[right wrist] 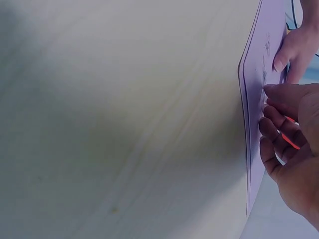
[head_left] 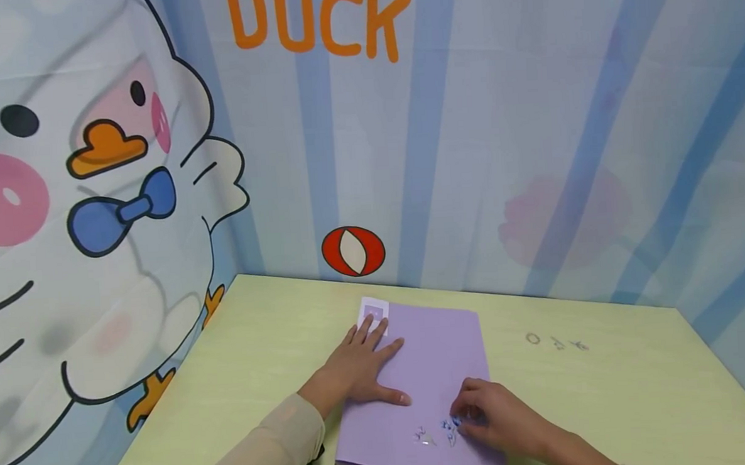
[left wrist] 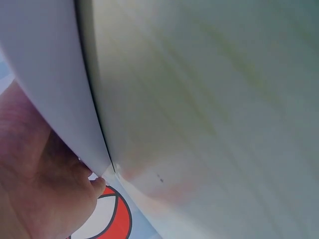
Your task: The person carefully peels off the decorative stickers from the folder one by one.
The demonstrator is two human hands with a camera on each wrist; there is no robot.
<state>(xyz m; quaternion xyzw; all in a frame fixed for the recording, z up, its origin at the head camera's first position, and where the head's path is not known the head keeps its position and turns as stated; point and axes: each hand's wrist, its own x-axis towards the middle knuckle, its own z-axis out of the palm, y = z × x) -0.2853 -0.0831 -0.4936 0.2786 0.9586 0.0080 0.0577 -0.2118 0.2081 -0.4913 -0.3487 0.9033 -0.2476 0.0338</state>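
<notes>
A purple folder point(head_left: 427, 350), or a booklet like one, lies on the table with a small white label point(head_left: 365, 306) at its upper left. My left hand point(head_left: 368, 368) rests spread on its left side, fingertips over the label. Low on the folder is a small clear and pale decoration point(head_left: 425, 437). Beside it lies a blue decoration point(head_left: 449, 430), its exact kind too small to tell. My right hand point(head_left: 495, 417) bends over this one, thumb and fingertips pinching at its right edge. In the right wrist view, the right-hand fingers point(right wrist: 269, 124) curl close above the folder's surface.
On the pale yellow table point(head_left: 613, 395), right of the folder, lie a small ring point(head_left: 533, 338) and thin small pieces point(head_left: 557, 343). A fabric backdrop point(head_left: 368, 154) with a printed duck stands behind and to the left.
</notes>
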